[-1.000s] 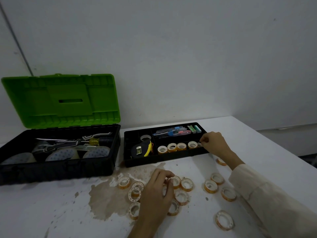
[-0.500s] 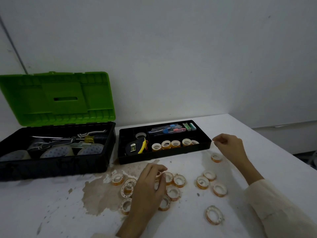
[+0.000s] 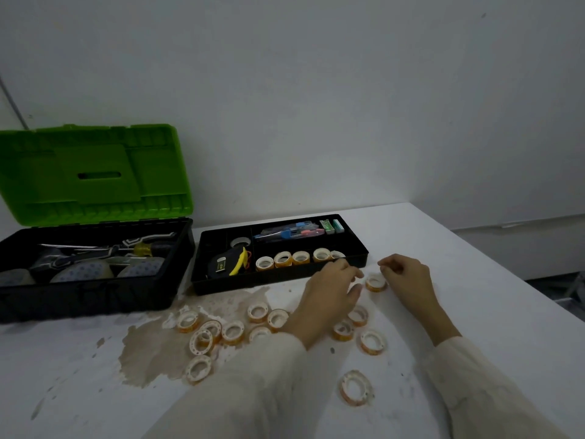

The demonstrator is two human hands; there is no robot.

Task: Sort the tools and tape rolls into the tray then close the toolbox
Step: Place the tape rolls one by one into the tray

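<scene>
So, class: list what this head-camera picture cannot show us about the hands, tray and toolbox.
Head view:
- Left hand: its back hides the palm and anything held.
- Last tape roll in the tray: partly behind those fingers.
- Toolbox: left end cut off by the frame edge.
</scene>
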